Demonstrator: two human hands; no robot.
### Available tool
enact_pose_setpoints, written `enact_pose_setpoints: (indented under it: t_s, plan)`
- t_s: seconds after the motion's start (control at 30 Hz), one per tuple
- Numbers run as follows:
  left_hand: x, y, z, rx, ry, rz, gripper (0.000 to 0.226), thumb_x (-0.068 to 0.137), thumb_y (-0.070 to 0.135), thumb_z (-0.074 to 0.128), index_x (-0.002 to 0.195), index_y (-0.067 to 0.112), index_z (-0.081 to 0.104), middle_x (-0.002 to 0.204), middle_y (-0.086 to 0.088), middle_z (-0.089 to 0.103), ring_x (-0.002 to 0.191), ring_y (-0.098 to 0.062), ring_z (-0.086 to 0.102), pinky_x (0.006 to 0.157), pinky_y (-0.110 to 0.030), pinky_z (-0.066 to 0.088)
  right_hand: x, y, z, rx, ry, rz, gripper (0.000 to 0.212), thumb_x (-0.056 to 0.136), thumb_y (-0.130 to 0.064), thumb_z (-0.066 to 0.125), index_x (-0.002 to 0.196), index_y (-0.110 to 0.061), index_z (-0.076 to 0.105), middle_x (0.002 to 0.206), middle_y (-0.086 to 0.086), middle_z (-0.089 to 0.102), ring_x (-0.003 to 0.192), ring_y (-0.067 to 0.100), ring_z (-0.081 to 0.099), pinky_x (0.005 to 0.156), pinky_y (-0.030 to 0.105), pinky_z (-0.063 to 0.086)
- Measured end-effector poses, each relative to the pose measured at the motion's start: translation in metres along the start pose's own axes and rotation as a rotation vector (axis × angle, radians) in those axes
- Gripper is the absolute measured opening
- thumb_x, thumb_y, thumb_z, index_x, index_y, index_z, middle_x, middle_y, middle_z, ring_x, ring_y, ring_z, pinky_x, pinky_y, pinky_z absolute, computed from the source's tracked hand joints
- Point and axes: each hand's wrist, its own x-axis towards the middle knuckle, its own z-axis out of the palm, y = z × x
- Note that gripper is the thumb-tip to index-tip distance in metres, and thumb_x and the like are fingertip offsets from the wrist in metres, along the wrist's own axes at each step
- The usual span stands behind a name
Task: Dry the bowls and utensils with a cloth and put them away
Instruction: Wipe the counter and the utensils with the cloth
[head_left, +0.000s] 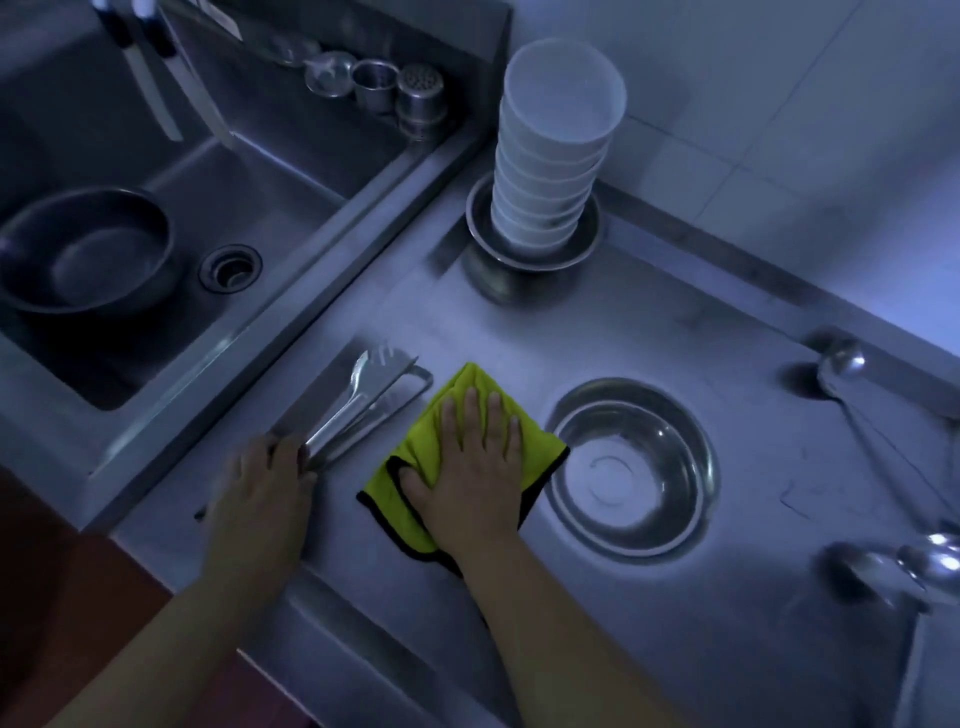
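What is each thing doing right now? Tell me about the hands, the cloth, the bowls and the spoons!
Left hand: grips the tongs' handle end.
Tongs: lying on the counter, arms closed together.
Right hand: flat, pressing on the cloth.
Yellow cloth: folded, lying on the counter.
Steel bowl: upright, empty, on the counter.
White bowls: stacked, standing in a steel bowl.
Sink bowl: upright in the sink.
Ladles: lying at the counter's right.

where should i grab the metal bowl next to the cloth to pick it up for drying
Take the metal bowl by its rim, coming from above at the near-left edge beside the yellow cloth. It sits upright and open on the counter with a wide flared lip, so the thumb can likely hook inside and the fingers go under the lip. The right hand, flat on the cloth, is closest.
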Motion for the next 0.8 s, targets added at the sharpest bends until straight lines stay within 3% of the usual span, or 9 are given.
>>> enact_pose_setpoints:
  t_s: [0.1, 0.2, 0.37, 0.43, 0.6, 0.7, 0.8]
  plan:
    - [-0.001, 0.024, -0.002, 0.0, 0.054, -0.137, 0.049, 0.081, 0.017, 0.066, 0.124, -0.001, 0.049, 0.116, -0.025, 0.048, 0.093, -0.041, 0.047, 0.081, -0.056, 0.039, 0.029, 0.03, -0.008, -0.011, 0.009, -0.006, 0.086, 0.083, -0.066, 0.027, 0.151, -0.015, 0.016, 0.159, 0.011, 0.007, 0.146, 0.033, -0.003, 0.117, 0.051, -0.006]
    - [0.009, 0.068, -0.005, -0.063, 0.144, -0.163, 0.055, 0.076, 0.026, 0.056, 0.125, 0.004, 0.049, 0.121, -0.023, 0.048, 0.095, -0.041, 0.046, 0.084, -0.053, 0.034, 0.065, 0.067, -0.015, -0.018, 0.01, -0.02, 0.086, 0.085, -0.067, 0.029, 0.152, -0.016, 0.01, 0.16, 0.011, -0.001, 0.146, 0.032, -0.009, 0.116, 0.049, -0.011]
    - [0.038, 0.144, 0.004, -0.135, 0.065, 0.083, 0.056, 0.079, 0.029, 0.035, 0.127, 0.006, 0.053, 0.123, -0.021, 0.054, 0.108, -0.036, 0.047, 0.093, -0.047, 0.032, 0.128, 0.127, -0.031, -0.018, 0.038, -0.01, 0.085, 0.085, -0.065, 0.035, 0.152, -0.019, 0.012, 0.16, 0.008, 0.001, 0.146, 0.03, -0.005, 0.118, 0.048, -0.006]
    - [0.054, 0.172, 0.013, -0.124, 0.018, 0.175, 0.055, 0.077, 0.025, 0.039, 0.127, 0.006, 0.054, 0.124, -0.019, 0.055, 0.108, -0.04, 0.053, 0.093, -0.046, 0.037, 0.145, 0.15, -0.035, -0.042, 0.055, -0.012, 0.083, 0.085, -0.065, 0.035, 0.151, -0.02, 0.014, 0.16, 0.007, 0.004, 0.147, 0.029, -0.001, 0.118, 0.047, -0.003]
    - [0.093, 0.228, 0.033, -0.092, -0.044, 0.289, 0.066, 0.057, 0.014, 0.079, 0.121, 0.007, 0.06, 0.12, -0.016, 0.059, 0.1, -0.037, 0.058, 0.086, -0.042, 0.045, 0.157, 0.222, -0.046, -0.093, 0.064, 0.054, 0.08, 0.087, -0.067, 0.026, 0.152, -0.024, 0.01, 0.16, 0.005, 0.003, 0.147, 0.026, -0.001, 0.119, 0.044, -0.002]
    - [0.11, 0.241, 0.04, -0.074, -0.102, 0.317, 0.064, 0.056, 0.023, 0.079, 0.116, 0.009, 0.062, 0.118, -0.014, 0.06, 0.101, -0.037, 0.058, 0.085, -0.043, 0.047, 0.137, 0.271, -0.057, -0.11, 0.094, 0.132, 0.077, 0.089, -0.064, 0.025, 0.152, -0.022, 0.008, 0.16, 0.004, 0.001, 0.147, 0.025, -0.002, 0.118, 0.042, -0.003]
    - [0.121, 0.248, 0.044, -0.084, -0.174, 0.355, 0.048, 0.064, 0.024, 0.067, 0.108, 0.005, 0.063, 0.115, -0.014, 0.061, 0.101, -0.035, 0.058, 0.085, -0.041, 0.046, 0.107, 0.303, -0.065, -0.096, 0.091, 0.223, 0.075, 0.092, -0.061, 0.026, 0.152, -0.022, 0.004, 0.16, 0.003, -0.002, 0.147, 0.023, -0.004, 0.119, 0.04, -0.004]
